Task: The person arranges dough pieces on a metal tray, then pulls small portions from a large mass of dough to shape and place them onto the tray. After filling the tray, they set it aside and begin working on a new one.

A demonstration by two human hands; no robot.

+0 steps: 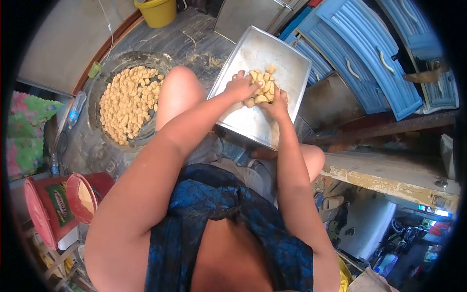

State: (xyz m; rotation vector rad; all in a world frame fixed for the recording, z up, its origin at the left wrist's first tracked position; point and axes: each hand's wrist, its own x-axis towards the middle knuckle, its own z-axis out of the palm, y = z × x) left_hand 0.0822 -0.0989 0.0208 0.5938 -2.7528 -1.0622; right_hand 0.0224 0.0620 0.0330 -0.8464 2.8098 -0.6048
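Observation:
A heap of pale yellow-brown lumps, like small dough pieces [264,86], lies in a rectangular metal tray [243,119] in front of me. My left hand [242,88] cups the heap from the left, with its fingers curled against the lumps. From the right, my right hand [276,103] presses on the same heap, its fingers partly bent around it. Between them the lumps are gathered close together. To the left of my knee stands a wide round basin [92,109] holding many similar lumps spread in a layer.
Blue drawers [360,53] stand close on the right, above a worn ledge [384,180]. A yellow bucket [158,12] is at the back. On the left are a plastic bottle [76,111] and red buckets [41,214]. The dark floor [194,36] bears pale smears.

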